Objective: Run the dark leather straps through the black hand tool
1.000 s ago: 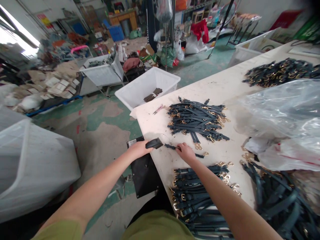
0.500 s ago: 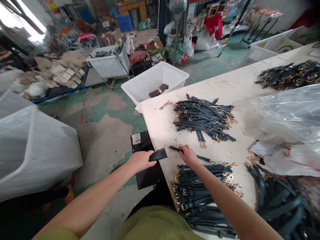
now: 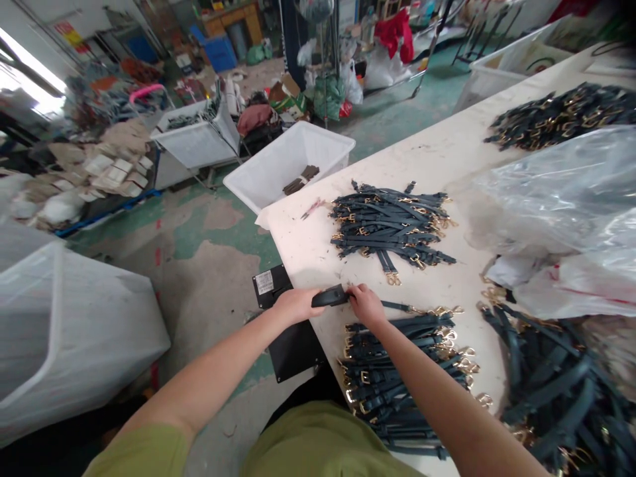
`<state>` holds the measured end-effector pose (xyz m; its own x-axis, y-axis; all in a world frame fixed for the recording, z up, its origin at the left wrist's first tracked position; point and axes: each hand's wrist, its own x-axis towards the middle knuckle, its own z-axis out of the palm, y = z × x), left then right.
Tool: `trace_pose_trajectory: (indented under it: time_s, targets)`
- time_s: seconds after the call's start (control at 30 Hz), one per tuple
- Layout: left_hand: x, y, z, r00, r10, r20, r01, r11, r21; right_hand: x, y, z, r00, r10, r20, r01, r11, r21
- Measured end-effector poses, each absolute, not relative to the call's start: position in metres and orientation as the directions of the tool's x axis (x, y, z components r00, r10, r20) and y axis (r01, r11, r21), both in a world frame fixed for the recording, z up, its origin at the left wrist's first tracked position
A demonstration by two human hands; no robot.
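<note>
My left hand (image 3: 297, 305) is closed around a black, oblong hand tool (image 3: 328, 296) that I cannot name more exactly. The tool's far end meets the strap end at my right fingers. My right hand (image 3: 366, 305) grips a dark strap (image 3: 396, 305) with gold-coloured hardware, whose other end trails right over the white table (image 3: 308, 252). Just below lies a row of similar straps (image 3: 405, 358) with gold buckles and clasps. Beyond my hands is a looser pile of dark straps (image 3: 392, 222).
A white plastic tub (image 3: 258, 175) stands at the table's far corner, near small scissors (image 3: 313, 209) on the tabletop. Clear plastic bags (image 3: 571, 192) cover part of the right side. More straps (image 3: 561, 391) heap at the lower right. A large white bin (image 3: 109, 311) stands at left.
My left hand has brought the black tool rightward to the strap end in my right hand. The view has shifted slightly.
</note>
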<state>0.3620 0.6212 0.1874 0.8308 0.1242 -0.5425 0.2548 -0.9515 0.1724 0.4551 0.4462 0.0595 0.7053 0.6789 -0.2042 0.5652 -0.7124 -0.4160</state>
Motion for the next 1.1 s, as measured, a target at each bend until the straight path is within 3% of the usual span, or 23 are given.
trace_pose_trajectory:
  time_s: [0.47, 0.93, 1.1]
  targets:
    - [0.393, 0.597, 0.203, 0.788, 0.140, -0.599, 0.133, -0.989, -0.056, 0.458, 0.443, 0.060, 0.693, 0.684, -0.227, 0.557, -0.708, -0.434]
    - [0.339, 0.644, 0.202, 0.776, 0.243, -0.581, 0.319, -0.947, 0.029, 0.459, 0.442, 0.061, 0.668, 0.710, -0.221, 0.602, -0.691, -0.399]
    - [0.344, 0.634, 0.188, 0.812, 0.196, -0.550, 0.288, -0.954, 0.085, 0.459, 0.444, 0.063, 0.657, 0.704, -0.271, 0.606, -0.706, -0.366]
